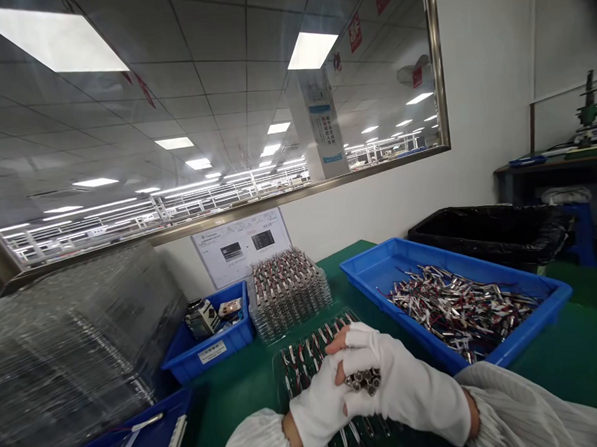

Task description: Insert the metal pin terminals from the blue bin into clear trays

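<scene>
Right hand (404,385): curled around metal cylinders (364,381)
Left hand (318,399): against right hand; openness, cannot tell

Lower centre: metal cylinders (371,384) gleaming, smooth; gloves (412,391) showing matt white cloth. Right: tray (373,267) showing smooth blue plastic; black liner (489,230) shining, crinkled. Left: clear plastic stack (85,348) glinting.

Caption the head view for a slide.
Gloved right hand holding a bunch of metal parts, left hand against it, above a plastic tray beside a blue bin.
</scene>
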The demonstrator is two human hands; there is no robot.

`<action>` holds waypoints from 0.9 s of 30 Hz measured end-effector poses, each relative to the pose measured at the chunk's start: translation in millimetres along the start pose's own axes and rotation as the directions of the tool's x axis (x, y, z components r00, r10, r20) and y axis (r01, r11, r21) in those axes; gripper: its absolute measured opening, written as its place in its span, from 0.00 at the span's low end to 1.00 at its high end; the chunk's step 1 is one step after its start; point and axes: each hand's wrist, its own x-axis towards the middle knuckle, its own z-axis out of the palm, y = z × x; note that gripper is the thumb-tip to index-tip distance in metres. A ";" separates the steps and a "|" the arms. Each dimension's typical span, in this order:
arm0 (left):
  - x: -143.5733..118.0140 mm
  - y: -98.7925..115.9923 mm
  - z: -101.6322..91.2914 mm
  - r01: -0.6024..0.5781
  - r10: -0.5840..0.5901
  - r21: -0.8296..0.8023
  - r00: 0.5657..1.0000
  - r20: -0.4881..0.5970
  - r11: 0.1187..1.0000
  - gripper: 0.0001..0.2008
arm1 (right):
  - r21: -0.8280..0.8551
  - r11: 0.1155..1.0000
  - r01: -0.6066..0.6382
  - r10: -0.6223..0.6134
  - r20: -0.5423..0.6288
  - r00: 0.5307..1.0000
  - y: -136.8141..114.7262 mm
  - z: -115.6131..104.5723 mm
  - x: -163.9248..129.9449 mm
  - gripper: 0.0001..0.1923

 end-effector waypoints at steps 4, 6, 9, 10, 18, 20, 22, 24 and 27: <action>0.0 -5.2 -0.4 -0.104 0.098 0.228 0.994 0.037 0.968 0.17 | 0.025 0.999 0.029 -0.029 -0.020 0.999 0.0 -1.4 1.1 0.10; 0.4 -4.5 -0.3 -0.120 0.114 0.251 0.993 0.040 0.960 0.17 | 0.053 0.998 0.027 -0.025 -0.037 0.999 0.4 -1.8 0.9 0.11; 1.1 -1.5 0.3 -0.148 0.146 0.206 0.989 0.026 0.967 0.18 | 0.098 0.994 0.051 -0.044 -0.076 0.996 2.3 -0.8 0.7 0.10; 1.3 -0.4 0.6 -0.154 0.154 0.182 0.988 0.017 0.971 0.18 | 0.108 0.992 0.065 -0.056 -0.087 0.995 3.1 -0.2 0.9 0.10; 1.9 0.4 0.3 -0.133 0.132 0.153 0.991 0.020 0.979 0.18 | 0.047 0.999 0.028 -0.026 -0.050 0.998 -0.7 -0.3 2.3 0.09; 1.8 1.4 0.0 -0.133 0.132 0.150 0.991 0.022 0.980 0.18 | 0.025 1.000 0.004 -0.003 -0.040 0.999 -2.6 -0.8 1.5 0.09; 1.7 5.2 0.2 -0.117 0.113 0.139 0.993 0.031 0.983 0.17 | 0.010 1.000 -0.029 0.029 -0.036 0.999 -3.1 -0.2 1.0 0.08; 1.5 11.1 0.4 -0.088 0.084 0.103 0.996 0.039 0.991 0.16 | 0.010 0.998 -0.065 0.066 -0.050 0.997 -2.7 1.5 1.1 0.08; 0.1 19.1 -0.1 -0.051 0.049 0.031 0.997 0.054 0.998 0.17 | 0.021 0.995 -0.100 0.101 -0.080 0.992 -2.3 4.6 1.9 0.09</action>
